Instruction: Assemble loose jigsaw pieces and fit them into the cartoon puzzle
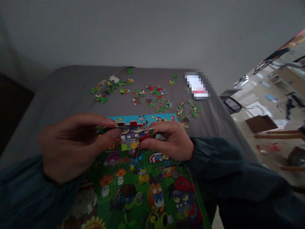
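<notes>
Between my two hands is a small joined section of jigsaw puzzle (130, 135), with a purple face and big teeth printed on it. My left hand (76, 143) pinches its left end between thumb and fingers. On the other end, my right hand (169, 140) grips with thumb and bent fingers. Beneath the hands lies a green picture board (133, 178) printed with cartoon plants and characters. Behind the held section shows a light blue printed strip (164, 117) with stars. Whether this strip belongs to the same board is hidden by my hands.
Loose puzzle pieces (158, 90) lie scattered over the grey cloth-covered table (78, 92), with more pieces (102, 97) at the left. A phone with a blurred-out screen (197, 85) rests at the back right. A wall stands behind; beyond the right edge, a cluttered floor shows.
</notes>
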The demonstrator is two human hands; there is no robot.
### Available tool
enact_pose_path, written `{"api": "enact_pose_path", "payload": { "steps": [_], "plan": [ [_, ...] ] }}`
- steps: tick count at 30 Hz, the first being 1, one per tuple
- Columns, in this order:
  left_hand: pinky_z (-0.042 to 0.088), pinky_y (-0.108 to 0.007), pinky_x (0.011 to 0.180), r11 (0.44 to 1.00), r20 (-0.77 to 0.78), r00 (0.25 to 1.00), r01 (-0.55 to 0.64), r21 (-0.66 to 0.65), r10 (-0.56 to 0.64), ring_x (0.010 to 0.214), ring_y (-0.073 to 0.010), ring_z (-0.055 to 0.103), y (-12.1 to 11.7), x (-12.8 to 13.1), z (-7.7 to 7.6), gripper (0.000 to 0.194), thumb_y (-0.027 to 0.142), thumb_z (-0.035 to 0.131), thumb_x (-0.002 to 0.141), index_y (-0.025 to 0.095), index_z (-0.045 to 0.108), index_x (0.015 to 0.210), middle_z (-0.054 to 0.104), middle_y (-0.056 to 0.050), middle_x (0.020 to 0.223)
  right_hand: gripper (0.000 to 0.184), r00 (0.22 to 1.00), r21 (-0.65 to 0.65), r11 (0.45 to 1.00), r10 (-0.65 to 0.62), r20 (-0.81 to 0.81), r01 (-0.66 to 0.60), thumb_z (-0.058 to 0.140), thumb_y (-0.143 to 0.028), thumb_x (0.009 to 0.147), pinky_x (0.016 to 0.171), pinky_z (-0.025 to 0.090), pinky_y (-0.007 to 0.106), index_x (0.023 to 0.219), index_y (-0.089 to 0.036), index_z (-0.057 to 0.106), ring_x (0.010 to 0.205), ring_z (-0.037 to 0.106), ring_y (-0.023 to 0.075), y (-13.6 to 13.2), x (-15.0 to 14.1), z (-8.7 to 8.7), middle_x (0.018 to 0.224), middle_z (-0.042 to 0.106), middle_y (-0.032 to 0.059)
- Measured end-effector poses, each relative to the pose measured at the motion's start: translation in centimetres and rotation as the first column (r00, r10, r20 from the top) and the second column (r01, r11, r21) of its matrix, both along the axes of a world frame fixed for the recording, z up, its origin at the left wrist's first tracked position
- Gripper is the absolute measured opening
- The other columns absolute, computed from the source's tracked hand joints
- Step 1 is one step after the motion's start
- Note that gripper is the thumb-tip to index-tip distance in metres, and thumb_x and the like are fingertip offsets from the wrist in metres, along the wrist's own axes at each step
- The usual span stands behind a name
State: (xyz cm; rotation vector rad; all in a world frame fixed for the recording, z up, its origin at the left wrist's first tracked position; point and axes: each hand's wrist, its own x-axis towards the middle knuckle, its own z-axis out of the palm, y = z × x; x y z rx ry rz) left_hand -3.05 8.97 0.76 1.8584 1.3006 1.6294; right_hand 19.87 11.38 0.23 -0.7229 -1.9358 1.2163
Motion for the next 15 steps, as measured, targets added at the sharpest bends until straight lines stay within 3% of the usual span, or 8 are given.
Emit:
{"api": "enact_pose_path", "payload": {
  "steps": [8,15],
  "plan": [
    [0.055,-0.015,0.055,1.0,0.014,1.0,-0.014,0.017,0.014,0.06,-0.0067,0.068,0.01,0.28,0.14,0.024,0.015,0.085,0.069,0.031,0.077,0.084,0.077,0.008,0.074,0.04,0.994,-0.166,0.986,-0.008,-0.106,-0.01,0.076,-0.051,0.082,0.058,0.041,0.026,0.065,-0.015,0.069,0.058,0.05,0.0099,-0.06,-0.26,0.03,0.059,0.058,-0.0009],
    [0.057,-0.017,0.054,0.995,0.044,0.994,0.096,0.04,-0.098,0.06,-0.008,0.069,-0.21,0.56,0.46,0.029,0.005,0.08,0.068,0.029,0.077,0.084,0.078,0.007,0.076,0.048,0.998,-0.201,0.979,-0.027,-0.049,0.016,0.075,-0.058,0.08,0.056,0.041,0.026,0.061,-0.015,0.065,0.057,0.049,0.01,-0.06,-0.18,0.04,0.059,0.058,-0.0007]
  ]
}}
